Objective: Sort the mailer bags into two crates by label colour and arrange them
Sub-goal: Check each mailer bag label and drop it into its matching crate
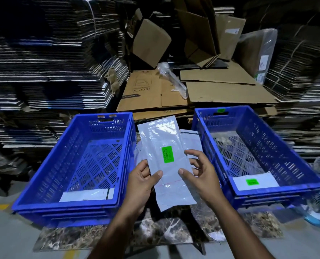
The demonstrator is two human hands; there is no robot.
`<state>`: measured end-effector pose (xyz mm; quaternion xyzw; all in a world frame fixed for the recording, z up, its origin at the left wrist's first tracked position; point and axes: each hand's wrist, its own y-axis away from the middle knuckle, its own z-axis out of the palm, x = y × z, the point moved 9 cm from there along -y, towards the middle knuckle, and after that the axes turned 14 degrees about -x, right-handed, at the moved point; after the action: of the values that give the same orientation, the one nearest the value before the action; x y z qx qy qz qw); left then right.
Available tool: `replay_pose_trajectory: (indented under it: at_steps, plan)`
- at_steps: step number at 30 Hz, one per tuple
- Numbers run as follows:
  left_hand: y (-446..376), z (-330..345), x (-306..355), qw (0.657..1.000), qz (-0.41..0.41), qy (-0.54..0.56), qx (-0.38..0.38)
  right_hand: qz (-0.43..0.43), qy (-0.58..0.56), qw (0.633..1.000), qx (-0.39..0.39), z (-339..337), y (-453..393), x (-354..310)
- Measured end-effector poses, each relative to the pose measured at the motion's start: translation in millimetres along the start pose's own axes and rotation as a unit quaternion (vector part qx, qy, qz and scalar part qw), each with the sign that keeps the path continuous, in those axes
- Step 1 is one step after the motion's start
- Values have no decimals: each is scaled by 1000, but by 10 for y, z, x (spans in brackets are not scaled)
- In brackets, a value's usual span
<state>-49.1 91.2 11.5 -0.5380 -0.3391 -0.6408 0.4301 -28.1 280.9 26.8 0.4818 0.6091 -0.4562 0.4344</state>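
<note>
Centrally, low in the frame, the left hand (pixel 143 181) pinches the left edge of a white mailer bag (pixel 166 161), thumb on the face and fingers curled behind it. The right hand (pixel 198 171) is at the bag's right edge with its thumb lying on the face and its fingers bent just beside the edge; whether those fingers actually touch the bag cannot be told. The bag is held tilted, face up, between the two crates, and bears a green label (pixel 167 154) at its middle. Behind it, more white mailer bags (pixel 191 141) lie in a loose heap on a marble-patterned surface (pixel 174 232). At the left of the frame stands a blue crate (pixel 77 206) with one white bag (pixel 87 194) lying flat at its near end, no label showing. At the right stands a second blue crate (pixel 267 195) holding a white bag with a green label (pixel 252 181) near its front wall. Flattened cardboard (pixel 202 90) fills the upper frame.
</note>
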Motion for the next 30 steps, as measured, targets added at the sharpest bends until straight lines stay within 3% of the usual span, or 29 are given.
replay_pose_trajectory:
  at_steps: [6, 10, 14, 16, 19, 24, 27, 30]
  plan:
    - [-264, 340, -175, 996, -18, -75, -36, -20, 70, 997, 1, -362, 68, -167]
    - [-571, 579, -393, 992, -51, -105, -51, -26, 158, 987, 29, -1036, 34, -310]
    - [-857, 916, -525, 969, -55, -220, -98, -45, 355, 928, 104, -1928, -13, -469]
    - [-998, 1143, -589, 958, -53, -253, -126, -11, 394, 913, 105, -2318, -80, -341]
    - [-1188, 1529, -646, 910, -36, -378, -165, 67, 485, 866, 97, -2758, -185, -56]
    - [-1308, 2002, -906, 834, -40, -489, -254, 249, 597, 762, -43, -2988, -372, 789]
    - [-1273, 2113, -1130, 788, -62, -534, -301, 325, 563, 752, -109, -3088, -389, 1299]
    - [-1287, 2095, -1182, 770, -58, -565, -290, 378, 490, 750, -236, -2870, -329, 1760]
